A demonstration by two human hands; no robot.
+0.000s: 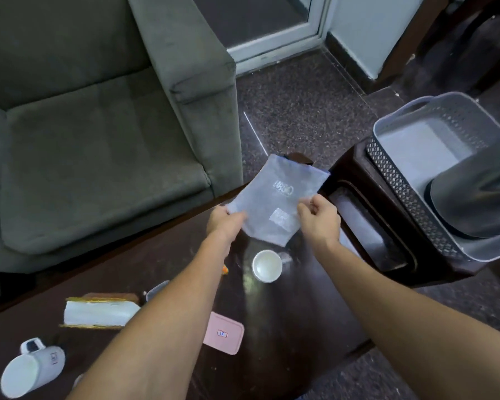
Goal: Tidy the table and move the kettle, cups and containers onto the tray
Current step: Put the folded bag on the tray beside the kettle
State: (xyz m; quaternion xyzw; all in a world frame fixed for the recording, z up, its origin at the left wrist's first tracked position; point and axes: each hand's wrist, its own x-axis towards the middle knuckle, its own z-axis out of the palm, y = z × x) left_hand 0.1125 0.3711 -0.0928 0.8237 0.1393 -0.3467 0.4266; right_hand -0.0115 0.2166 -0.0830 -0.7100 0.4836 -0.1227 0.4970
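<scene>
Left grip (pixel 224 218), right grip (pixel 319 216), pinching grey pouch (pixel 274 194)

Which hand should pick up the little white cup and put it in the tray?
Probably the right hand: the grey tray is over on that side, and the white cup sits close below it. It must let go of the pouch first.

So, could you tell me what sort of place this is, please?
Probably a living room or lounge: a grey-green upholstered sofa, a dark glossy wooden coffee table and a speckled stone floor.
</scene>
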